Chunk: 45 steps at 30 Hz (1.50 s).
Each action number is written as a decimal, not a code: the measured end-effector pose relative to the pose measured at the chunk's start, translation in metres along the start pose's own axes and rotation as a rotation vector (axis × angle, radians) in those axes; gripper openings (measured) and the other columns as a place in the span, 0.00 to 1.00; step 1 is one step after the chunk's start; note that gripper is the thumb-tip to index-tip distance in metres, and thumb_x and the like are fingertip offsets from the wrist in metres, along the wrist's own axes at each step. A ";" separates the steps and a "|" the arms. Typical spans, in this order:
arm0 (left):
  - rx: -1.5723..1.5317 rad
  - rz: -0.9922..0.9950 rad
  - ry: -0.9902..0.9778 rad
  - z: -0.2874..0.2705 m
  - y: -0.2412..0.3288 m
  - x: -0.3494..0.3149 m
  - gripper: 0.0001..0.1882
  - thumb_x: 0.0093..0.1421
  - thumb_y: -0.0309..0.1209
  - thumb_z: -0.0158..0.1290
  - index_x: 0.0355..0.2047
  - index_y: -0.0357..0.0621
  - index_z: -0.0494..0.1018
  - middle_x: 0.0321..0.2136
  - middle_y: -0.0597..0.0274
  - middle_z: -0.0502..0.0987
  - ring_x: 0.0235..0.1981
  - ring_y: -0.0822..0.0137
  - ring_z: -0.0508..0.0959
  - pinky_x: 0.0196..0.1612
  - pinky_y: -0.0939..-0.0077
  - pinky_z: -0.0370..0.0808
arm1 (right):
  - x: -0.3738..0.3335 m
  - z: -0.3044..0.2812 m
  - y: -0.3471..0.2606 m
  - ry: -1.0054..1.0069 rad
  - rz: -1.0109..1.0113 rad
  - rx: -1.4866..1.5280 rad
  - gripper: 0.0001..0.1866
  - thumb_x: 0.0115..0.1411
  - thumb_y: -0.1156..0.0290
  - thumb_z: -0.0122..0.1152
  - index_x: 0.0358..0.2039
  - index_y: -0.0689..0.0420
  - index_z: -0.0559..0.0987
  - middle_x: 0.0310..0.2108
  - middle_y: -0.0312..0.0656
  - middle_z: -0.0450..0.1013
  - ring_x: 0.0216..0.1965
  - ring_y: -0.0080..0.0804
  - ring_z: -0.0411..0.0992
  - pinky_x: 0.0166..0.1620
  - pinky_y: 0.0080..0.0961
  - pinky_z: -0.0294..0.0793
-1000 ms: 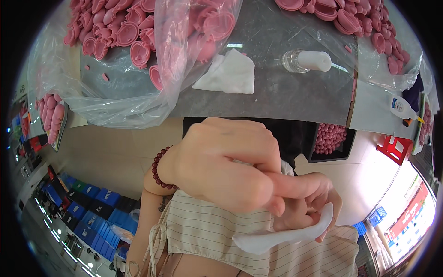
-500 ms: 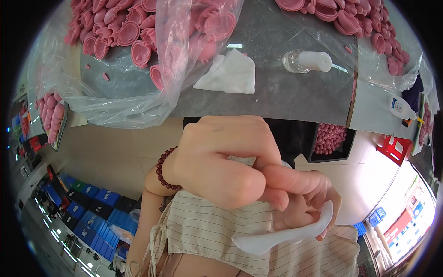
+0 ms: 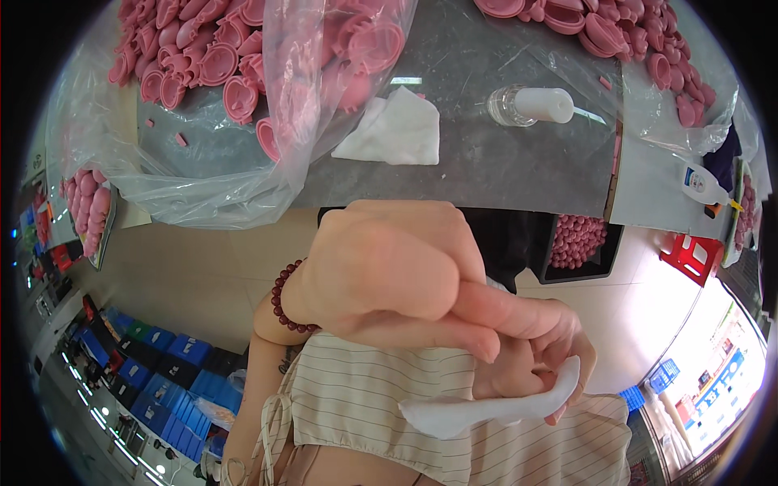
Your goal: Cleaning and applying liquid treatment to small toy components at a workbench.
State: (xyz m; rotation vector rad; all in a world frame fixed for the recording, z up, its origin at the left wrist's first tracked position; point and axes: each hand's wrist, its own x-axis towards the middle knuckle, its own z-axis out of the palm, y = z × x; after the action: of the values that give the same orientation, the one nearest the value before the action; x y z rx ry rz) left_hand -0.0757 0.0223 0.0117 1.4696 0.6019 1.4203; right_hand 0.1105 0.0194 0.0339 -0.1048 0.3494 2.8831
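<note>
Nearest lies the person's striped clothing (image 3: 381,401), and above it are both hands, in front of the near edge of the grey surface (image 3: 486,178). The right hand (image 3: 539,344) has its lower fingers curled around a white pad (image 3: 478,413), which sticks out to the left below the palm; its forefinger points toward the left hand (image 3: 389,275). The left hand, with a dark bead bracelet (image 3: 284,296) at the wrist, has its fingers folded in and its thumb resting close by the right fingers; whether anything is pinched between the two hands cannot be seen. Open room for the hands lies along the middle of the near edge, with grey surface showing up to a folded white cloth (image 3: 397,134). Left of that, a clear plastic bag (image 3: 219,190) hangs over the near edge and blocks that corner. Below the near edge, toward its right end, stands a black bin (image 3: 559,275) of small pink balls (image 3: 577,240). Farther back, right of the cloth, is a clear bottle with a white cap (image 3: 535,105); whether it stands or lies is hard to tell. Heaped pink cups (image 3: 219,65) fill the far left, more pink pieces (image 3: 604,32) the far right corner. Beyond the surface's right end is a red stool (image 3: 693,257); blue crates (image 3: 166,405) stand off on the left.
</note>
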 end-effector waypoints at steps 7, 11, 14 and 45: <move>0.256 0.055 -0.043 -0.004 -0.001 0.000 0.12 0.34 0.27 0.61 0.22 0.47 0.72 0.23 0.64 0.71 0.20 0.68 0.70 0.19 0.78 0.66 | 0.009 -0.019 -0.009 -0.465 0.000 -0.247 0.50 0.40 0.89 0.49 0.56 0.61 0.27 0.13 0.28 0.54 0.16 0.10 0.53 0.21 0.07 0.51; 0.808 0.392 0.062 0.013 -0.009 0.005 0.13 0.40 0.33 0.58 0.29 0.55 0.72 0.30 0.63 0.71 0.24 0.69 0.69 0.26 0.76 0.67 | 0.011 -0.021 -0.008 -0.425 0.042 -0.233 0.50 0.39 0.89 0.50 0.57 0.60 0.29 0.13 0.29 0.55 0.16 0.12 0.53 0.21 0.08 0.51; 0.887 0.346 -0.049 0.009 -0.003 -0.001 0.12 0.39 0.33 0.57 0.28 0.58 0.74 0.27 0.72 0.73 0.27 0.71 0.71 0.31 0.76 0.66 | 0.010 -0.019 -0.010 -0.389 0.066 -0.226 0.50 0.38 0.89 0.50 0.57 0.60 0.31 0.14 0.30 0.55 0.16 0.13 0.54 0.21 0.10 0.51; 0.374 0.098 -0.168 -0.006 0.004 -0.003 0.09 0.25 0.21 0.47 0.13 0.42 0.70 0.23 0.56 0.75 0.19 0.67 0.69 0.23 0.72 0.67 | 0.012 -0.011 -0.005 -0.324 0.152 -0.153 0.51 0.38 0.88 0.52 0.58 0.54 0.34 0.16 0.35 0.55 0.18 0.19 0.53 0.23 0.14 0.50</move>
State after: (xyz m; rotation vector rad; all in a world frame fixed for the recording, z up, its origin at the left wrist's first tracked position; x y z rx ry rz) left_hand -0.0827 0.0200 0.0133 1.9154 0.7249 1.2867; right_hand 0.1007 0.0242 0.0206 0.3737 0.0783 3.0025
